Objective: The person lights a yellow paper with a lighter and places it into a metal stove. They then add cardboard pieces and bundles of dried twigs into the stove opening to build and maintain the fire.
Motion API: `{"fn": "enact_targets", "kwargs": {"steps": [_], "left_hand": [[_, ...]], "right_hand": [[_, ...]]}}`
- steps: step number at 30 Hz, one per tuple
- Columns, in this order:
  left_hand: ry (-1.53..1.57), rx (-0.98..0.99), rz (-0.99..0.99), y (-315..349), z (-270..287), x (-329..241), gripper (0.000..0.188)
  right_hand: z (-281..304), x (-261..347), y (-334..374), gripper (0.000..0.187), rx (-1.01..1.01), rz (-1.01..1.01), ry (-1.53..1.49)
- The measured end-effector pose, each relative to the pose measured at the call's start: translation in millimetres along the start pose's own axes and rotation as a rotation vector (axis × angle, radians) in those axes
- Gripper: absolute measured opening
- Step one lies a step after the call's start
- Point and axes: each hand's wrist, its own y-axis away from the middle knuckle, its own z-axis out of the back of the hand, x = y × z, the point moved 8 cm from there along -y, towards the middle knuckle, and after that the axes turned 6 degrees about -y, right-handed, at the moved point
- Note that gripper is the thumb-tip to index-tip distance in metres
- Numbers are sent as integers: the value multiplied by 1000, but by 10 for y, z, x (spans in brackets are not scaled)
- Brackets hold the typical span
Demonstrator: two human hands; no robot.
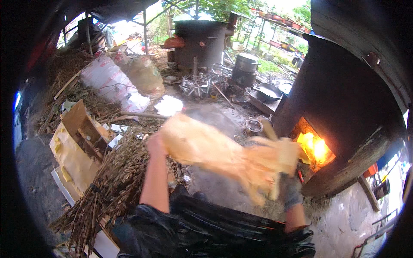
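Note:
A large sheet of tan, crumpled paper (202, 142) stretches between my two hands in front of the furnace, blurred by motion. My bare left hand (157, 145) is closed on its left end. On the right, my gloved right hand (291, 191) grips the bunched, torn-looking end, though its fingers are smeared and partly hidden. This end lies close to the square opening of a tall, dark metal furnace (344, 107). Bright flames (313, 148) burn inside that opening.
A bundle of dry stalks (116, 182) lies at my left, beside flattened cardboard (71, 157). White sacks (109, 81) rest on straw farther back. A large dark drum (200, 45), stacked pots (245, 69) and a wide pan (270, 91) stand at the back.

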Motion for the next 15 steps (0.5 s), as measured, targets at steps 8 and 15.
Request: {"fn": "enact_targets", "kwargs": {"steps": [8,15], "left_hand": [[425,-309,-165,-192,947,-376,30],[556,-300,-159,545,52,-154,41]], "right_hand": [[1570,605,134,12,-8,148,-173],[1718,445,226,24,23,49,-234]]}}
